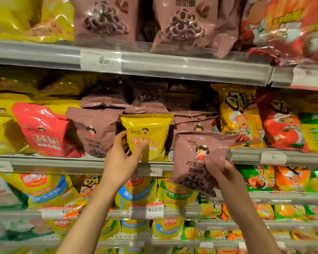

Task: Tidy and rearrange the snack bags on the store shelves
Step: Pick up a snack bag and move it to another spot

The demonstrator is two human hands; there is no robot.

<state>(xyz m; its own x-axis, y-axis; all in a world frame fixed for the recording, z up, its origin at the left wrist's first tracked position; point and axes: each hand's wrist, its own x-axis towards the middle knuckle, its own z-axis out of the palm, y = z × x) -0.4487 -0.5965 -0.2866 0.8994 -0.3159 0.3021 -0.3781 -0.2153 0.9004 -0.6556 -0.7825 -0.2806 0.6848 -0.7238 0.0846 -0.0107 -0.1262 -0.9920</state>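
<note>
Hands are both busy at the middle shelf. Left hand grasps a yellow bag by its lower left edge, thumb on the front and fingers behind; this bag stands upright at the shelf front, between mauve bags. Right hand pinches another mauve bag at its lower right part and holds it tilted in the air, in front of the shelf edge and just right of the yellow bag. A red bag leans further to the left.
</note>
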